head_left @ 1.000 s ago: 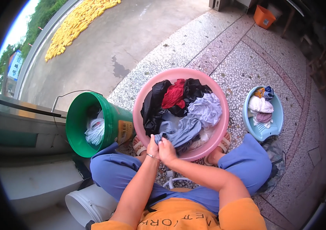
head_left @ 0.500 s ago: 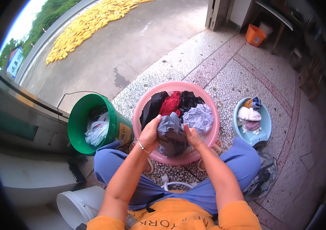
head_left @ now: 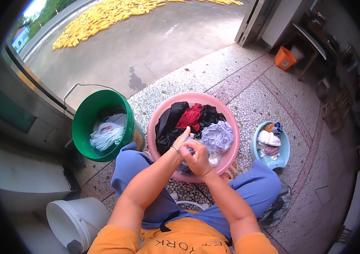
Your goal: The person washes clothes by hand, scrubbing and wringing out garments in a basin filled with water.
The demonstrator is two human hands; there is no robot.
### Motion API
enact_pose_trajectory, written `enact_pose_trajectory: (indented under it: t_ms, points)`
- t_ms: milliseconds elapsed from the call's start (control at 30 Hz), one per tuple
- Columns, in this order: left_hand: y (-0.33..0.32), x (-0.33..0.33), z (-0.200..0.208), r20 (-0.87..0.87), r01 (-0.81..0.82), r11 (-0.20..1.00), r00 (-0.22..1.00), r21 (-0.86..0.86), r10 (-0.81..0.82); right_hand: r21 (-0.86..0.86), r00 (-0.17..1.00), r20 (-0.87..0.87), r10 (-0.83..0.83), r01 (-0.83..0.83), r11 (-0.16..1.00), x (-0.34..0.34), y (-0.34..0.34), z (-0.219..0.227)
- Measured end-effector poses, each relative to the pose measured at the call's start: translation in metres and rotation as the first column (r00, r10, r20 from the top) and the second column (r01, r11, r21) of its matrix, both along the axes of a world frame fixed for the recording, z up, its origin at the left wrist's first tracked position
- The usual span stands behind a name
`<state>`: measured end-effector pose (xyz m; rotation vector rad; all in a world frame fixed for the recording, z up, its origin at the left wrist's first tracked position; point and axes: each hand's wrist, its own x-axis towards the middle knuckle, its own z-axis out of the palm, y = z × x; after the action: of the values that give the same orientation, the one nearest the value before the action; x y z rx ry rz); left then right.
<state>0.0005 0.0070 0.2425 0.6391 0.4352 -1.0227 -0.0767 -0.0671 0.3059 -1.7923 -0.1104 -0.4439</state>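
Over the near side of a pink basin (head_left: 235,142), my left hand (head_left: 181,142) and my right hand (head_left: 197,158) are closed close together on a wet-looking grey garment (head_left: 184,168). The hands cover most of it, and its lower part hangs into the basin. A black cloth (head_left: 168,130) lies in the basin to the left of my hands. Beyond them is a red cloth (head_left: 190,117), with more black fabric (head_left: 210,115) beside it. A crumpled pale lavender cloth (head_left: 217,137) rests just right of my right hand.
Left of the basin stands a green bucket (head_left: 130,111) holding whitish cloth (head_left: 107,135). A light blue basin (head_left: 286,148) with small clothes sits to the right. A white bucket (head_left: 63,222) is at lower left. Further off are an orange bin (head_left: 284,58) and yellow corn cobs (head_left: 99,23) outside.
My hands have come together, and the right has moved left across to the left hand. The grey garment, spread between them earlier, is now bunched in their grip. The view has shifted slightly.
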Motion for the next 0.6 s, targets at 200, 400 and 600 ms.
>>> enact_pose_trajectory:
  t_ms: [200, 400, 600]
  points:
    - [-0.029, -0.036, -0.005, 0.217, -0.045, 0.961, 0.976, 0.273, -0.016, -0.555, 0.877, -0.225, -0.424, 0.242, 0.796, 0.035, -0.047, -0.062]
    - [-0.001, -0.005, -0.086, 0.182, 0.093, 0.995, 0.98, -0.039, -0.084, -0.268, 0.973, 0.001, -0.23, 0.222, 0.938, 0.005, 0.032, -0.002]
    - [-0.027, -0.039, -0.008, 0.113, 0.073, 0.933, 0.986, 0.352, -0.119, -0.614, 0.848, -0.079, -0.523, 0.372, 0.696, 0.033, -0.044, -0.064]
